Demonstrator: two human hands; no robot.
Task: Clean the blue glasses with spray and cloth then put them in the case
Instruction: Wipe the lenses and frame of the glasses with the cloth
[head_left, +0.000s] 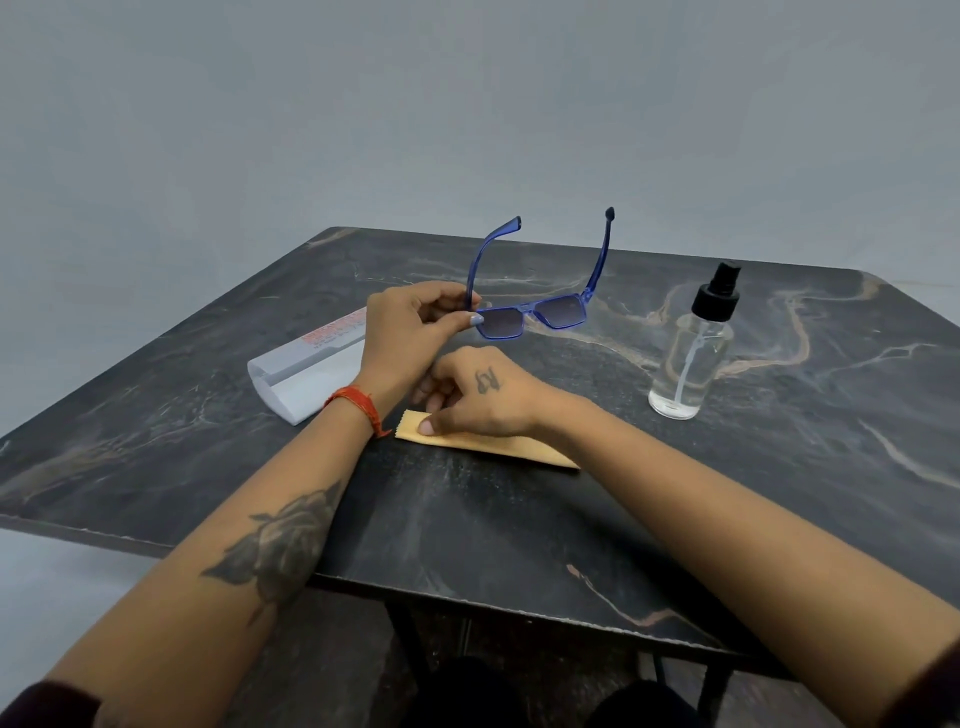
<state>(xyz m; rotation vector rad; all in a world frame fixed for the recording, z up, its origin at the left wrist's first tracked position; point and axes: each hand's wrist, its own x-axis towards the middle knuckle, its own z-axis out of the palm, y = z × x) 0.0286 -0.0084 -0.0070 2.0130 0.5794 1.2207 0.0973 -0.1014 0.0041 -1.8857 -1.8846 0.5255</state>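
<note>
The blue glasses (530, 312), temples unfolded and pointing up, are held above the dark marbled worktop (779, 467) by the left hand (410, 332), whose grip is pinched on the frame's left corner. The orange cloth (488, 441) is pinned flat beneath the thumb of the right hand (478, 395), its fingers curled. The white case (306, 369) is seen behind the left wrist, the spray bottle (693, 353) upright to the right.

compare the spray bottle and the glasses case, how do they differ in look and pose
The spray bottle is clear with a black spray top; the glasses case is white with red print. The bottle stands upright, while the case lies flat on its long side. The bottle stands to the right of the hands in the picture, the case to their left. Both rest on the dark marble table, and neither is being touched.
</note>
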